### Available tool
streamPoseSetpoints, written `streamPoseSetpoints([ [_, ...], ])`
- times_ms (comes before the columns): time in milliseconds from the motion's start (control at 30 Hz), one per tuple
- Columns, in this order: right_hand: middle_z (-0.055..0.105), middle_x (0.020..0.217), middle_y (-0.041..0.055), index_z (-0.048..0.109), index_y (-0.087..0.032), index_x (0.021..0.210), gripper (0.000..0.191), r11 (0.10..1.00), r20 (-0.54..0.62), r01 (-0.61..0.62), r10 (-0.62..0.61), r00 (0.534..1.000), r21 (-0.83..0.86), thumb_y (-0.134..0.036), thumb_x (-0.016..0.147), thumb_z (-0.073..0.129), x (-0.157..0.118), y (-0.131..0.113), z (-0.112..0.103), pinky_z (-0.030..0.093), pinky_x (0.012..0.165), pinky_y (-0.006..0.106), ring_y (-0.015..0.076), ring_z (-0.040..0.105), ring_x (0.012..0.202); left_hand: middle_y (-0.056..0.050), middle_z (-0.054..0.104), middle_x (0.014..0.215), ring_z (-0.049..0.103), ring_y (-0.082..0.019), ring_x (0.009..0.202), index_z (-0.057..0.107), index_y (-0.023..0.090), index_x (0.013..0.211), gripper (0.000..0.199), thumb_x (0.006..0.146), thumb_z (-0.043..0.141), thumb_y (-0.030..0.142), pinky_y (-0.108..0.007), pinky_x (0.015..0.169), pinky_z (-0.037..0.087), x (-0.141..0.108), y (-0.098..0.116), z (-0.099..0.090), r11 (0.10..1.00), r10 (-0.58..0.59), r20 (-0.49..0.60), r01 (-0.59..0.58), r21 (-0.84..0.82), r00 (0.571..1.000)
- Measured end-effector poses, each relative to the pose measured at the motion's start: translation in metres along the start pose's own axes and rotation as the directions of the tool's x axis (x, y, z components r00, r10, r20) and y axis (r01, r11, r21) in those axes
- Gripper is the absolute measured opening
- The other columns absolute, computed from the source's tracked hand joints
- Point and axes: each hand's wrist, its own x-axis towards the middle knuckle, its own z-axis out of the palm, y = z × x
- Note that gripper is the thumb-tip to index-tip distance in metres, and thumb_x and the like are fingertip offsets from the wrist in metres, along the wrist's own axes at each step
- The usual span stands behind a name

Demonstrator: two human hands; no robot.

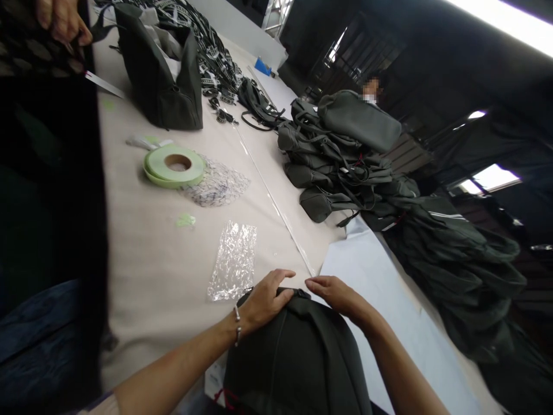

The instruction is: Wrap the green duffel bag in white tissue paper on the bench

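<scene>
A dark green backpack (298,357) lies in front of me at the table's near edge. My left hand (263,302) rests on its far end, thumb on the fabric and fingers stretched beyond the edge, with a gap between them. Just past the same end, my right hand (334,294) has its fingertips pressed together in a pinch; whatever is between them is too small to make out. Beside my left hand lies a crinkled clear plastic bag (233,262). A white tag (215,380) with a red cord hangs by the backpack's left side.
A roll of pale green tape (158,167) lies on netted plastic. Farther off stands an open dark bag (162,75), near another person's hand (64,23). Dark backpacks (341,155) are piled on the right, beyond a white sheet (367,271). Printed straps (207,46) heap up at the back.
</scene>
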Motion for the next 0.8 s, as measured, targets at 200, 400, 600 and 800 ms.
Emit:
streamPoseSetpoints([
  [200,0.072,0.077,0.0009,0.072,-0.018,0.084,0.022,0.996,0.112,0.029,-0.038,0.993,0.083,-0.030,0.069,0.064,0.016,0.002,0.016,0.046,0.065,0.025,0.0160,0.062,0.072,-0.001,0.068,0.101,0.063,-0.017,0.093,0.053,0.022,0.121,0.029,0.093,0.050,0.026,-0.028,0.087,0.047,0.003,0.004,-0.006,0.985,-0.119,0.135,0.135,-0.112,0.984],
  [400,0.071,0.077,-0.0012,0.071,-0.022,0.079,0.011,0.987,-0.007,0.152,-0.152,0.988,0.060,-0.026,0.075,0.061,-0.009,-0.015,0.018,0.046,0.068,0.026,0.0162,0.063,0.075,-0.001,0.064,0.104,0.059,-0.017,0.100,0.064,0.025,0.112,0.026,0.098,0.042,0.027,-0.028,0.092,0.046,-0.008,0.004,-0.018,0.997,-0.046,0.155,0.054,-0.047,0.987],
  [600,0.069,0.114,0.0003,0.070,-0.031,0.104,0.022,0.961,-0.338,0.269,-0.232,0.912,0.065,-0.036,0.086,0.058,-0.104,0.009,0.020,0.048,0.097,0.032,0.0203,0.061,0.110,-0.004,0.058,0.107,0.056,-0.017,0.103,0.062,0.028,0.118,0.033,0.102,0.033,0.026,-0.030,0.097,0.044,-0.007,0.009,-0.042,0.997,0.045,0.355,-0.061,0.035,0.934],
  [800,0.072,0.103,0.0036,0.072,-0.038,0.101,0.031,0.993,-0.586,-0.071,0.113,0.802,0.094,-0.057,0.080,0.059,-0.251,0.129,0.085,0.061,0.082,0.037,0.0278,0.068,0.098,-0.003,0.055,0.122,0.050,-0.018,0.118,0.063,0.025,0.109,0.029,0.095,0.039,0.016,-0.033,0.107,0.035,0.017,0.032,-0.047,0.993,0.031,0.510,-0.085,0.083,0.860],
])
